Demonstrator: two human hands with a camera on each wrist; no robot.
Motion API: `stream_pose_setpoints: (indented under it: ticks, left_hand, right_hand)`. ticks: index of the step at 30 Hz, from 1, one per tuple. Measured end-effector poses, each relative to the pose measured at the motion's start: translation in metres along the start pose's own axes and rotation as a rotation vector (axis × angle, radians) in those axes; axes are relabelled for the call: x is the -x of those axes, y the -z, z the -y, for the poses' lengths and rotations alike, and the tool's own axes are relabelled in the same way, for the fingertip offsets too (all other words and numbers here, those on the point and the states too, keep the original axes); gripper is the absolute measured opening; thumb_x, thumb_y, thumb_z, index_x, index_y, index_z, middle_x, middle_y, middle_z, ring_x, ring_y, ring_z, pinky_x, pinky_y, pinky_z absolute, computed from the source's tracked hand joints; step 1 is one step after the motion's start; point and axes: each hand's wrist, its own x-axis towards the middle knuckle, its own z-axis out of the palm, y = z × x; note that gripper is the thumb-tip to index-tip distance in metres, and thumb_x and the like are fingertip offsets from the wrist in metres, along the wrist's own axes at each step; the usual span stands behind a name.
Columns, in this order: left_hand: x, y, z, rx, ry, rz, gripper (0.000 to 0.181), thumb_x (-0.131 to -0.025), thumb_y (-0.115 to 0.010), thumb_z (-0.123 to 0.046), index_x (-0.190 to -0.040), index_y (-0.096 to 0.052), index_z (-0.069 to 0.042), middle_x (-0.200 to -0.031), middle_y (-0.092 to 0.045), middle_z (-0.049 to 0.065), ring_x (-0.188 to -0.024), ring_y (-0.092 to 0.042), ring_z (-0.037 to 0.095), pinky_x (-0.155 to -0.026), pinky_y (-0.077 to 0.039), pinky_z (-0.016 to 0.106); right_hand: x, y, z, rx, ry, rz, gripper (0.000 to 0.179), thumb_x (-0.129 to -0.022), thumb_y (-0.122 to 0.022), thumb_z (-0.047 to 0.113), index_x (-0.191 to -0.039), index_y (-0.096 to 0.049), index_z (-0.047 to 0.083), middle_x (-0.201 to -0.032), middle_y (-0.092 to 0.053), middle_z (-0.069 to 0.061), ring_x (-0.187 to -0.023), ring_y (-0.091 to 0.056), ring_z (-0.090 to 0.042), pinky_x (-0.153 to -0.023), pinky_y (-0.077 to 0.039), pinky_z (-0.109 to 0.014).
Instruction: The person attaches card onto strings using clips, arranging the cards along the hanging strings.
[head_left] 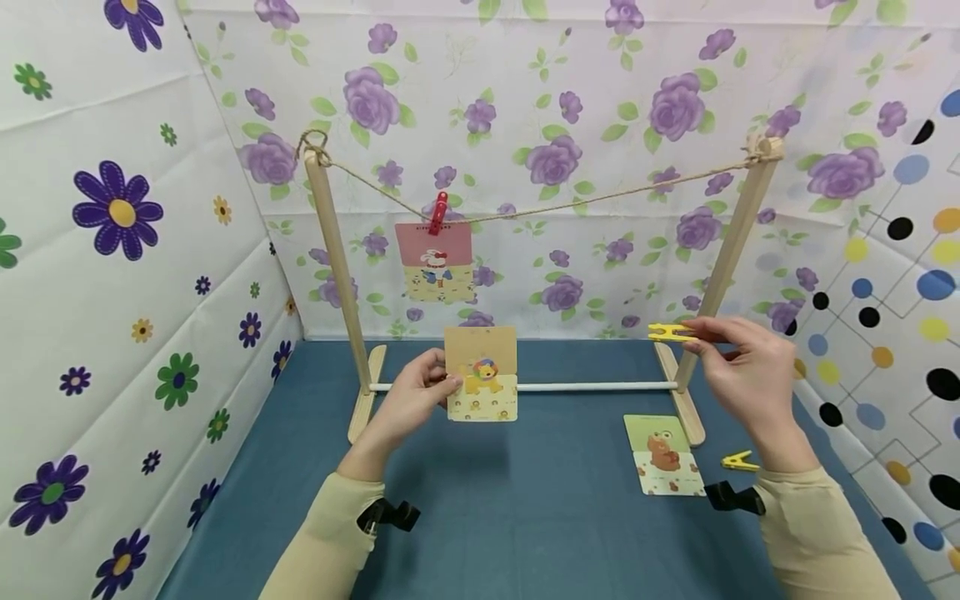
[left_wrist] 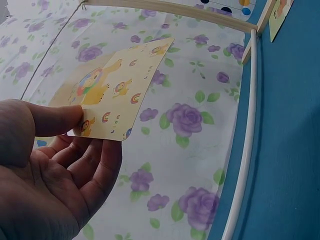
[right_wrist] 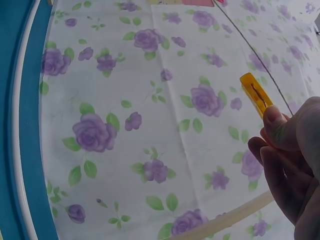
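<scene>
My left hand [head_left: 411, 392] pinches the left edge of a yellow-orange card with a lion picture [head_left: 481, 375], raised in front of the wooden frame. In the left wrist view the thumb lies on the front of the card [left_wrist: 112, 95], fingers behind it. My right hand [head_left: 746, 367], near the right post, pinches a yellow clothespin [head_left: 670, 332] between thumb and fingertips. A twine line [head_left: 570, 205] sags between the two posts. From its left part hangs a pink rabbit card [head_left: 437, 265], clipped by a red clothespin [head_left: 438, 213].
On the blue table [head_left: 517, 533] lie a green card with a brown animal [head_left: 664, 455] and a second yellow clothespin [head_left: 740, 461], both at the right. The frame has a left post [head_left: 337, 267], a right post [head_left: 731, 250] and a white crossbar [head_left: 592, 387]. Flowered cloth [head_left: 480, 117] stands behind.
</scene>
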Motion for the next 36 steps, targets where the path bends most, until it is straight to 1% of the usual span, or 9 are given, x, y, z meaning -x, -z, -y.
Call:
stream_pose_setpoints:
  ticks: [4,8,10,17,21,23,26,31,36]
  left_hand:
    - [-0.004,-0.003,-0.001,0.008,-0.002,0.000,0.022,-0.111,-0.059,-0.010,-0.130,-0.058,0.002,-0.101,-0.071,0.017,-0.087,-0.064,0.028,-0.080,-0.058,0.044]
    - [-0.007,-0.006,-0.003,0.007,0.000,-0.010,0.022,-0.111,-0.060,-0.010,-0.130,-0.059,0.001,-0.101,-0.072,0.017,-0.087,-0.064,0.027,-0.080,-0.057,0.043]
    - [-0.008,-0.008,-0.006,0.004,-0.004,-0.012,0.023,-0.111,-0.060,-0.010,-0.131,-0.059,0.001,-0.103,-0.072,0.018,-0.087,-0.064,0.028,-0.080,-0.057,0.044]
    - [-0.016,-0.014,-0.012,0.016,-0.026,-0.010,0.027,-0.111,-0.060,-0.011,-0.136,-0.059,0.000,-0.110,-0.074,0.017,-0.091,-0.065,0.027,-0.077,-0.056,0.037]
    - [-0.020,-0.018,-0.016,0.004,-0.052,-0.006,0.025,-0.111,-0.060,-0.011,-0.133,-0.059,0.000,-0.109,-0.074,0.016,-0.090,-0.064,0.026,-0.078,-0.055,0.038]
    - [-0.022,-0.019,-0.018,0.009,-0.060,-0.002,0.024,-0.111,-0.059,-0.011,-0.132,-0.059,0.000,-0.110,-0.074,0.016,-0.090,-0.064,0.026,-0.079,-0.055,0.041]
    - [-0.024,-0.021,-0.021,0.020,-0.068,-0.001,0.022,-0.112,-0.059,-0.011,-0.131,-0.060,0.000,-0.110,-0.074,0.016,-0.090,-0.065,0.026,-0.079,-0.055,0.042]
    - [-0.027,-0.023,-0.025,0.024,-0.074,-0.013,0.021,-0.111,-0.060,-0.010,-0.129,-0.060,0.000,-0.110,-0.075,0.016,-0.089,-0.066,0.025,-0.079,-0.056,0.041]
    - [-0.029,-0.025,-0.025,0.035,-0.062,-0.011,0.021,-0.111,-0.061,-0.011,-0.129,-0.060,0.000,-0.110,-0.075,0.016,-0.090,-0.067,0.025,-0.078,-0.056,0.038]
  right_hand:
    - [-0.002,-0.005,0.001,-0.019,0.005,-0.028,0.026,-0.078,-0.089,-0.014,-0.100,-0.085,0.000,-0.090,-0.079,-0.015,-0.087,-0.058,0.017,-0.071,-0.042,0.000]
    - [-0.004,-0.007,0.004,-0.024,0.016,-0.046,0.024,-0.079,-0.090,-0.012,-0.099,-0.085,0.001,-0.090,-0.079,-0.015,-0.087,-0.058,0.018,-0.072,-0.043,0.000]
    - [-0.006,-0.008,0.005,-0.033,0.025,-0.047,0.023,-0.080,-0.089,-0.011,-0.099,-0.085,0.002,-0.091,-0.079,-0.015,-0.087,-0.059,0.019,-0.072,-0.044,-0.001]
    - [-0.014,-0.013,0.011,-0.080,0.033,-0.054,0.019,-0.083,-0.087,-0.011,-0.099,-0.085,-0.001,-0.092,-0.079,-0.016,-0.086,-0.060,0.018,-0.072,-0.046,-0.003]
    - [-0.018,-0.014,0.016,-0.090,0.033,-0.063,0.016,-0.085,-0.086,-0.010,-0.099,-0.085,-0.001,-0.093,-0.079,-0.016,-0.085,-0.061,0.018,-0.071,-0.047,-0.003]
    - [-0.021,-0.016,0.018,-0.091,0.033,-0.070,0.015,-0.086,-0.085,-0.010,-0.099,-0.085,-0.001,-0.092,-0.080,-0.015,-0.083,-0.061,0.018,-0.070,-0.047,-0.003]
    - [-0.025,-0.017,0.021,-0.082,0.031,-0.080,0.014,-0.087,-0.085,-0.008,-0.097,-0.085,0.001,-0.092,-0.080,-0.014,-0.083,-0.061,0.018,-0.069,-0.046,-0.003]
    - [-0.031,-0.017,0.025,-0.073,0.041,-0.087,0.014,-0.086,-0.086,-0.008,-0.097,-0.085,0.000,-0.093,-0.080,-0.013,-0.084,-0.060,0.018,-0.070,-0.045,-0.003]
    - [-0.034,-0.016,0.028,-0.084,0.049,-0.091,0.016,-0.086,-0.086,-0.008,-0.098,-0.086,0.002,-0.093,-0.080,-0.012,-0.082,-0.060,0.016,-0.070,-0.046,-0.004]
